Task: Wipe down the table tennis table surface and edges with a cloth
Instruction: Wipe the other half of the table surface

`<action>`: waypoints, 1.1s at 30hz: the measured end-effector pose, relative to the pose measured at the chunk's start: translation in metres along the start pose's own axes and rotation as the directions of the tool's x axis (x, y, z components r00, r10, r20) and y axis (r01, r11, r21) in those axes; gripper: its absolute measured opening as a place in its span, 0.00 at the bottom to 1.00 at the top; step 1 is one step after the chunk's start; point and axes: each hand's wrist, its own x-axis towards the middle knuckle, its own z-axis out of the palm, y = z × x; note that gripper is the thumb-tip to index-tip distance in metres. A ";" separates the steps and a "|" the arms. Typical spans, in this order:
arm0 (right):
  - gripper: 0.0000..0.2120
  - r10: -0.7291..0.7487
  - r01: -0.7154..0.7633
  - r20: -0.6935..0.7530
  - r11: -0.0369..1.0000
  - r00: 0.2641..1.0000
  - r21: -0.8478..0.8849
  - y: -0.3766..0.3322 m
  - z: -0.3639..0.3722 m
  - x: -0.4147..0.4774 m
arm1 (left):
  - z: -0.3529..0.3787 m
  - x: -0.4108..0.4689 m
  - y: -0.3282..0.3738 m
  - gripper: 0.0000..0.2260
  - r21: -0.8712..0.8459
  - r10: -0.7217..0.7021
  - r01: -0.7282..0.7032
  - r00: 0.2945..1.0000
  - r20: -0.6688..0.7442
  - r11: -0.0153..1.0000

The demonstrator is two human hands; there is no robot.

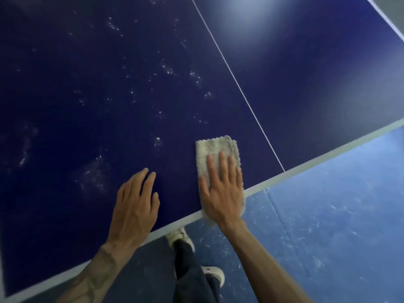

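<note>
The grey folded terry cloth (215, 147) lies on the dark blue table (87, 84), overhanging its near edge, under the right hand (223, 191); the left hand (135, 202) lies at the cloth's 9 o'clock.

Grey cloth (215, 149) flat at table (109, 84) edge

Table tennis table (109, 84): dark navy, white-speckled at left of frame, white-lined. Cloth (215, 149): pale grey, lower centre. Floor (338, 215): light blue, white-scuffed, lower right.
</note>
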 end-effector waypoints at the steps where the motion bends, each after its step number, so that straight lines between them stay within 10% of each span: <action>1: 0.31 0.057 -0.057 -0.007 0.998 0.998 -0.004 0.007 -0.002 -0.002 | -0.001 0.006 -0.006 0.23 0.000 0.033 -0.033 0.999 0.017 0.999; 9: 0.32 0.512 -0.503 -0.078 0.857 0.855 0.108 -0.038 0.000 0.067 | 0.008 0.074 -0.062 0.24 0.029 0.343 -0.346 0.937 0.067 0.938; 17: 0.31 0.340 -0.337 -0.055 0.939 0.939 0.063 -0.084 0.019 0.024 | 0.000 0.114 -0.105 0.24 0.037 0.523 -0.530 0.845 0.112 0.847; 25: 0.32 0.733 -0.716 -0.129 0.680 0.668 0.159 -0.055 0.004 0.069 | 0.005 0.140 -0.124 0.24 0.067 0.666 -0.680 0.730 0.153 0.730; 33: 0.31 0.516 -0.503 -0.164 0.856 0.841 0.117 -0.135 0.045 0.014 | 0.005 0.160 -0.140 0.24 0.030 0.778 -0.789 0.610 0.150 0.614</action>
